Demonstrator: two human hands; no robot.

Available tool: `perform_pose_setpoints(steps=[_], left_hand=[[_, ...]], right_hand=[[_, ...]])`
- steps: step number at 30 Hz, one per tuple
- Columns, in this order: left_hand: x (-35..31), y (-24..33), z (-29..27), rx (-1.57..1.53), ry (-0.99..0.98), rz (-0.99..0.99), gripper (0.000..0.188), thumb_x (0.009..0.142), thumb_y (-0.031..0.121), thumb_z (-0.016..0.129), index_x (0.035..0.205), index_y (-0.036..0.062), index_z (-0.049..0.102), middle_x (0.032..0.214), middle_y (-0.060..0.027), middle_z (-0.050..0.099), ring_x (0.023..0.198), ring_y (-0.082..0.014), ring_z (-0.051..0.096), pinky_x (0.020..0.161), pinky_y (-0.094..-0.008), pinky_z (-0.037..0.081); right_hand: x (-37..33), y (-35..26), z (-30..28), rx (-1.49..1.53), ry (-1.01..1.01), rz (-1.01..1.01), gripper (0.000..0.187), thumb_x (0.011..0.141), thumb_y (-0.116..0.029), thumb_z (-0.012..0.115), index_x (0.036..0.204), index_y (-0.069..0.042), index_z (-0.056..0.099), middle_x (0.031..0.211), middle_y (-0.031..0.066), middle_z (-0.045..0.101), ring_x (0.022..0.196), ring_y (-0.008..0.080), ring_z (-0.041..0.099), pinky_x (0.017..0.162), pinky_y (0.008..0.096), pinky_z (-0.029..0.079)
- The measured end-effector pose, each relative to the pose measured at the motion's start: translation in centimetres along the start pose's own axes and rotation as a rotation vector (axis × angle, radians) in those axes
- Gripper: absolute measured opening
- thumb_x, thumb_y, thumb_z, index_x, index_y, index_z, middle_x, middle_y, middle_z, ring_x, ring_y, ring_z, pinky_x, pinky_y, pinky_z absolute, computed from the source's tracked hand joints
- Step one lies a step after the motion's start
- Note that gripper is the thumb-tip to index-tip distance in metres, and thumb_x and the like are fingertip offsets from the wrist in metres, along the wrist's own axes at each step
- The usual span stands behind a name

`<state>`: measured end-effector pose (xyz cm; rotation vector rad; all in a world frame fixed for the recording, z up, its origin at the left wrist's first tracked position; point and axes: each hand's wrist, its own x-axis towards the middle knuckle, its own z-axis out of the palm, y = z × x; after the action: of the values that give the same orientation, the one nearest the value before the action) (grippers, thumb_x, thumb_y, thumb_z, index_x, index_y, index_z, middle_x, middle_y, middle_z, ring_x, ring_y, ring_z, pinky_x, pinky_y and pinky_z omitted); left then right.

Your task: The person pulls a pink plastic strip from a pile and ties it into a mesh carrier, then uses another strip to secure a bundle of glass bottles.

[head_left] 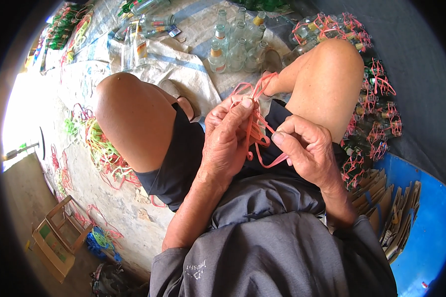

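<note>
Both hands are up over the lap, working a bunch of pink plastic strips (255, 119). Left hand (228, 141) has its fingers closed round the bunch, strips sticking out above the fingertips. Right hand (305, 148) pinches a loop just beside it. Empty glass bottles (235, 47) stand past the knees.

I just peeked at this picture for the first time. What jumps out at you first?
First, the two hands in the middle: the left hand and right hand both grip a tangle of pink bands above the lap. Next, clear glass bottles stand together on a white sack at the top, and a bright heap of green and pink bands lies on the ground to the left.
</note>
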<state>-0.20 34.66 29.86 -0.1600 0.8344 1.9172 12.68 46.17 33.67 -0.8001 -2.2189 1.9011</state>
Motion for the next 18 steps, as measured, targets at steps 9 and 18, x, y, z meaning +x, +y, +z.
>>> perform_pose_setpoints(steps=[9, 18], left_hand=[[0.2, -0.6, -1.1, -0.039, -0.012, 0.089, 0.017, 0.097, 0.019, 0.066, 0.096, 0.0015, 0.065, 0.075, -0.0011, 0.060, 0.060, -0.0089, 0.053, 0.058, -0.0260, 0.048], [0.1, 1.0, -1.5, -0.059, 0.024, 0.068, 0.016, 0.098, 0.019, 0.062, 0.089, 0.0072, 0.059, 0.062, 0.0085, 0.037, 0.051, -0.0028, 0.030, 0.047, -0.0211, 0.028]], right_hand=[[-0.3, -0.5, 0.2, -0.023, -0.016, -0.046, 0.015, 0.095, -0.007, 0.062, 0.082, 0.000, 0.058, 0.068, 0.0008, 0.055, 0.061, 0.0042, 0.047, 0.053, 0.0246, 0.040], [-2.1, 0.5, -0.9, 0.174, -0.025, 0.051, 0.017, 0.095, -0.008, 0.063, 0.079, -0.003, 0.061, 0.063, -0.0043, 0.054, 0.052, 0.0004, 0.048, 0.046, 0.0195, 0.038]])
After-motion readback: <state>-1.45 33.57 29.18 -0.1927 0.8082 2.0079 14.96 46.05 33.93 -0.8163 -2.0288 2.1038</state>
